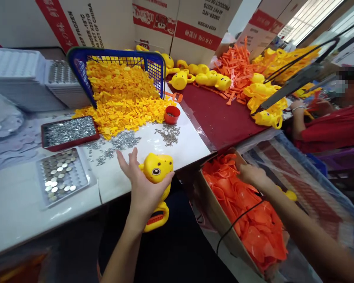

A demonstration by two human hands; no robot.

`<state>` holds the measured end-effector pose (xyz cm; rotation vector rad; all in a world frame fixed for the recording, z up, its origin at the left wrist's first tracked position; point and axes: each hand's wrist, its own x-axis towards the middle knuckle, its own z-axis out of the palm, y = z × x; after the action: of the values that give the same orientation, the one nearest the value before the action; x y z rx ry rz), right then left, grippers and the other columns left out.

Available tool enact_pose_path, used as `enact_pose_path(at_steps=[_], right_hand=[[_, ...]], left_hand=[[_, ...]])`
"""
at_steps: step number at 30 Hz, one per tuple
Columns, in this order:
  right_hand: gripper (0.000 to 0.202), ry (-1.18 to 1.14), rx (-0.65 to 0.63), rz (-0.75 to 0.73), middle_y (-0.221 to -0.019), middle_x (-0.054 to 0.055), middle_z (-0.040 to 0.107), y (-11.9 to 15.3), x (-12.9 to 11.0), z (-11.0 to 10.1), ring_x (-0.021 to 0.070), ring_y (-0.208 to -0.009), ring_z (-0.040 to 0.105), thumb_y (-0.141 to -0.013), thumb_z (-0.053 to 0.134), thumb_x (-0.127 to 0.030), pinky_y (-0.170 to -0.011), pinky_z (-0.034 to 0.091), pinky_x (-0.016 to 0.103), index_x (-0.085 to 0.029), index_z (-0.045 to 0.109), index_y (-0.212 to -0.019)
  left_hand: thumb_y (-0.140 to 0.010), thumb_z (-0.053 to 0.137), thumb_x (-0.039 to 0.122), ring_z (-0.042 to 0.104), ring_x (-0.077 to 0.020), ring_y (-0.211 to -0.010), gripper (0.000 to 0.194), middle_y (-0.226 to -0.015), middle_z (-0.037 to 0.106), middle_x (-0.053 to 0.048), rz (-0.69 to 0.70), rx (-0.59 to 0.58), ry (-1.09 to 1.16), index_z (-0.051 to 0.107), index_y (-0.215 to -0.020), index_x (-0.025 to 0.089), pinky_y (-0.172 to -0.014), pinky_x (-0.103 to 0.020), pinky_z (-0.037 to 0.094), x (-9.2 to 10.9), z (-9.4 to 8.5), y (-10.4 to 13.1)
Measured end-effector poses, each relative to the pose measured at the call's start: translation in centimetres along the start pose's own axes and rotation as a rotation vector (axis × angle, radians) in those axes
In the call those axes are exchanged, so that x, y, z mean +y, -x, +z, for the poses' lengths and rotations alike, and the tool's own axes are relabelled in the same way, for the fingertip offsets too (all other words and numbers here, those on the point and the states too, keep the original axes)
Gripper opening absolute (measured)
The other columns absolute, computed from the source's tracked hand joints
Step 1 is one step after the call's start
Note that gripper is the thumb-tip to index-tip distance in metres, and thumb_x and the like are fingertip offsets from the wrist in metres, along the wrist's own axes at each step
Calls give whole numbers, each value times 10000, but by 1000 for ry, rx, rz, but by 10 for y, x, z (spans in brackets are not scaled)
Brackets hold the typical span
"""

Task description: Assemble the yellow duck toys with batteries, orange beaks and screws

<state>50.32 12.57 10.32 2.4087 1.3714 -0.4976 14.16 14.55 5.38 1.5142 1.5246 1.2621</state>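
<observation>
A yellow plastic animal-shaped toy (157, 167) with a round black-and-white eye and a loop handle is gripped between the thumb and fingers of my left hand (146, 186), above the table's front edge. Two of that hand's fingers stick up free. My right hand (252, 175) reaches over the far end of a cardboard box and touches the orange plastic pieces (244, 208) in it. Its fingers are curled, and their tips are hidden, so what they hold cannot be made out.
Small yellow parts (120, 86) spill from a tipped blue basket (73, 70). Nearby are a red cup (172, 114), a tray of metal bits (69, 131) and a tray of silver discs (60, 175). Yellow toys (206, 76) and orange strips (234, 65) lie behind. A co-worker (333, 125) sits at right.
</observation>
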Motion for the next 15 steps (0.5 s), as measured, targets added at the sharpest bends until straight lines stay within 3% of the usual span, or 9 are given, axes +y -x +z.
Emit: enact_pose_path(at_steps=[3,5,6,8,10,12,14,15], right_hand=[[250,47,-79,4,-1200,117,676,8,-2,17,228,-1084,670,-941,648,-235,-940,568,412,-143,654,-1173],[237,46,-107,-59,-1156,160,709,10,-1,12,254,-1108,684,-872,594,-50,-961,546,362,-125,692,-1073],[290,39,-117,-98,-1135,178,722,11,0,5,268,-1111,692,-823,550,11,-956,543,339,-122,706,-1029],[368,21,-137,-178,-1106,183,743,16,0,-13,284,-1079,712,-752,498,33,-920,559,333,-130,720,-994],[389,-11,-150,-276,-1147,161,746,28,-4,-32,286,-1074,713,-764,506,-38,-925,570,363,-153,723,-1065],[358,-110,-125,-483,-1198,141,736,45,-17,-48,282,-1095,701,-839,544,-174,-954,568,397,-180,708,-1157],[302,-311,-42,-850,-1120,137,747,66,-40,-57,265,-1019,707,-901,577,-289,-887,587,396,-195,711,-1155],[256,-418,10,-1046,-1041,119,746,76,-54,-59,233,-943,707,-920,575,-269,-819,591,360,-209,718,-1124]], left_hand=[[-674,878,417,338,-413,-1498,1006,-1632,236,-190,-56,-45,12,346,-1519,294,-1180,-575,368,3,-1,4],[-687,862,398,574,-374,-1311,1008,-1426,530,-164,-127,-124,64,326,-1535,292,-1098,-570,461,9,-3,7],[-689,857,379,640,-346,-1219,1024,-1320,610,-135,-154,-158,95,306,-1547,293,-1063,-550,495,12,-5,9],[-671,864,347,688,-299,-1120,1042,-1240,655,-96,-162,-204,153,306,-1550,300,-1027,-491,529,17,-8,12],[-659,863,321,698,-263,-1088,993,-1256,646,-80,-167,-226,237,368,-1520,302,-1003,-424,548,19,-10,16],[-662,852,318,720,-233,-994,918,-1208,663,-65,-235,-309,381,431,-1477,290,-905,-364,593,19,-13,19],[-665,838,319,728,-222,-911,836,-1140,691,-57,-321,-404,529,490,-1424,270,-800,-329,619,20,-15,22],[-660,836,316,728,-227,-900,802,-1119,702,-57,-351,-435,576,519,-1395,261,-779,-328,623,21,-16,25]])
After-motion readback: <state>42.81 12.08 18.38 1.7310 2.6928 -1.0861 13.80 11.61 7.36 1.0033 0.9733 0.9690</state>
